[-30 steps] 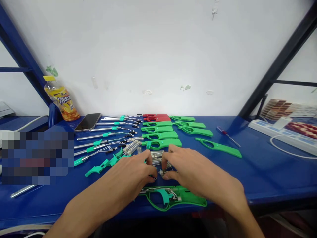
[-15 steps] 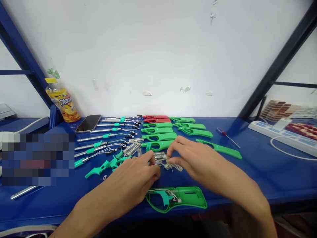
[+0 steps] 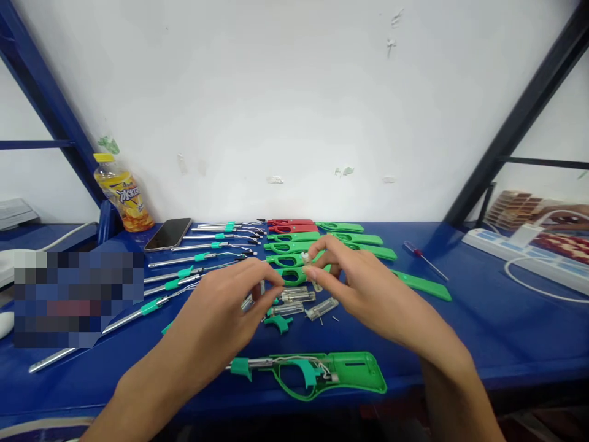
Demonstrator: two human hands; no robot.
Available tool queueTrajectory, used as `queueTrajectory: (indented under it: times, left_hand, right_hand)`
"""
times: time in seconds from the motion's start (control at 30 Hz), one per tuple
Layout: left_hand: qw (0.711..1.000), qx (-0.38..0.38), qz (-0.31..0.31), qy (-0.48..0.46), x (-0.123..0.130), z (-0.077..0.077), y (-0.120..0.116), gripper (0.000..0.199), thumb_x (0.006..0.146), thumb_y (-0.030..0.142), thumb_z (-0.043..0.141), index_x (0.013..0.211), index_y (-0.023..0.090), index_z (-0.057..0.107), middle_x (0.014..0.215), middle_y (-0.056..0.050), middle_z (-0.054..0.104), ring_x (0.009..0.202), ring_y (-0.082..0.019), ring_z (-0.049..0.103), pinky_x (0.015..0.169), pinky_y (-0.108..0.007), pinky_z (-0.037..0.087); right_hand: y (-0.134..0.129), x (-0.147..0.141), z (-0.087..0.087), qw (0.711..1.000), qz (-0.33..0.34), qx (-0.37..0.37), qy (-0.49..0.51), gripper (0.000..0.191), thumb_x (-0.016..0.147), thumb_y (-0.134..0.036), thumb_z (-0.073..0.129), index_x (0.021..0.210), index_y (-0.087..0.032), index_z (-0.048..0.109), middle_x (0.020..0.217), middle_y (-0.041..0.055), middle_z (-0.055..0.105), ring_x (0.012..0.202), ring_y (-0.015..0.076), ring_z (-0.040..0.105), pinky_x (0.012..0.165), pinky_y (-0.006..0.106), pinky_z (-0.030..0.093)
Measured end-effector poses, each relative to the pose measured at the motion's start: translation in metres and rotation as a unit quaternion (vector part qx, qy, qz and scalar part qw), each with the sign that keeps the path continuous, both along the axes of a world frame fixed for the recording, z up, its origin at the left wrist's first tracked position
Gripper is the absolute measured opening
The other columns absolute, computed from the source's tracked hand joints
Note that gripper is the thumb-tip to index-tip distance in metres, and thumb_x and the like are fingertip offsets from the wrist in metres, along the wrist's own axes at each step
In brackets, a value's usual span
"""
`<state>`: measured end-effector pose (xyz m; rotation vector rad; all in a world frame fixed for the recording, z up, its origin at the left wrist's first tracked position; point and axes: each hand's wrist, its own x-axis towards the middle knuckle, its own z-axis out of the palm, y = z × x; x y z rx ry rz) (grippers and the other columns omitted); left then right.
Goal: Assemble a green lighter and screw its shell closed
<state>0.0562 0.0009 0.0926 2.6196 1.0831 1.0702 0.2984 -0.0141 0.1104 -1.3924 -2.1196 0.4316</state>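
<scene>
My right hand (image 3: pixel 343 270) is closed in a pinch on a clear plastic lighter fuel tank with a white end (image 3: pixel 305 258), held above the table. My left hand (image 3: pixel 237 294) is beside it, thumb and forefinger pressed together; whatever they hold, if anything, is too small to make out. Below the hands lie several clear fuel tanks (image 3: pixel 298 295) and a teal trigger (image 3: pixel 278 323). Nearest to me rests an open green lighter half-shell (image 3: pixel 359 371), with a metal tube, wires and a teal trigger (image 3: pixel 307 371) in it.
Metal lighter tubes with teal parts (image 3: pixel 177 260) lie in a row at left. Green shells (image 3: pixel 292 236) and red shells (image 3: pixel 289 223) line the back. A phone (image 3: pixel 168 234), a drink bottle (image 3: pixel 124 193), a screwdriver (image 3: pixel 426 260) and a power strip (image 3: pixel 552 261) stand around them.
My right hand has lifted a fuel tank up from the pile. My left hand has drawn back to the left and up, uncovering the tanks and a teal trigger.
</scene>
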Motion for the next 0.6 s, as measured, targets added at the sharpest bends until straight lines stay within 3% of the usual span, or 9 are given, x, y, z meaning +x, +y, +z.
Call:
queueTrajectory:
  times: [0.13,0.3,0.43,0.6]
  left_hand:
    - [0.994,0.012,0.056,-0.095,-0.004,0.006,0.001,0.004,0.099,0.031,0.074,0.1,0.032,0.078,0.086,0.01,0.077,0.068,-0.007,0.065,0.059,-0.018,0.047]
    - [0.988,-0.01,0.075,-0.133,-0.004,0.008,-0.003,0.009,0.097,0.035,0.074,0.093,0.033,0.081,0.089,0.008,0.08,0.074,-0.01,0.07,0.06,-0.02,0.05]
    - [0.983,-0.038,0.084,-0.161,0.0,0.011,-0.006,0.011,0.095,0.036,0.073,0.092,0.034,0.083,0.09,0.006,0.082,0.074,-0.012,0.073,0.059,-0.021,0.053]
    - [0.973,-0.093,0.073,-0.198,0.006,0.013,-0.009,0.011,0.094,0.038,0.073,0.092,0.031,0.082,0.059,0.007,0.066,0.045,-0.009,0.049,0.039,-0.019,0.034]
  right_hand:
    - [0.003,0.0,0.001,0.997,0.01,-0.039,0.073,0.021,0.11,-0.048,0.058,0.118,-0.029,0.061,0.092,-0.0029,0.077,0.067,0.0141,0.065,0.06,0.028,0.042]
    - [0.003,0.002,0.004,0.986,0.032,-0.073,0.144,0.027,0.109,-0.046,0.06,0.128,-0.03,0.07,0.097,-0.0024,0.08,0.065,0.0123,0.067,0.067,0.029,0.051]
    - [0.002,0.001,0.006,0.985,0.038,-0.059,0.156,0.027,0.106,-0.05,0.066,0.114,-0.027,0.077,0.102,-0.0013,0.08,0.064,0.0109,0.066,0.066,0.029,0.053]
    - [0.001,-0.002,0.007,0.99,0.031,-0.013,0.136,0.017,0.094,-0.043,0.083,0.097,-0.028,0.076,0.086,-0.0057,0.075,0.064,0.01,0.06,0.059,0.025,0.045]
